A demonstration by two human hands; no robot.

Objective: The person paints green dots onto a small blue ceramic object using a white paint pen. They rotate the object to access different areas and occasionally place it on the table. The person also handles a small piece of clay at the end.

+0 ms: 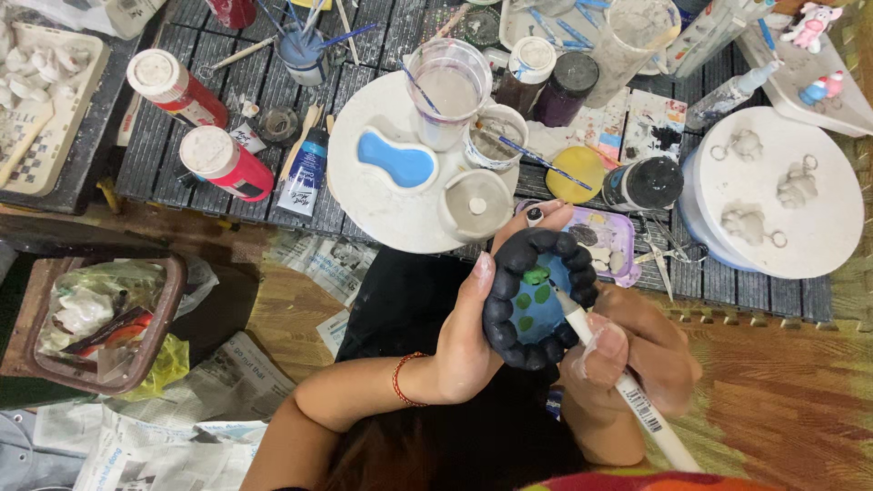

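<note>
My left hand [468, 332] holds a small round clay piece [536, 295] with a bumpy dark rim, a blue inside and green leaf shapes. My right hand [627, 355] grips a white paint pen [618, 382] whose tip touches the blue inside near the leaves. A red bead bracelet sits on my left wrist. Both hands hover over my lap, just in front of the low work surface.
A white round palette [364, 191] carries a blue-filled dish, a water cup and small pots. Two red paint bottles [223, 164] lie at the left. A white disc [818, 209] with plaster figures is at the right. A brown bin [105, 323] and newspapers lie on the floor.
</note>
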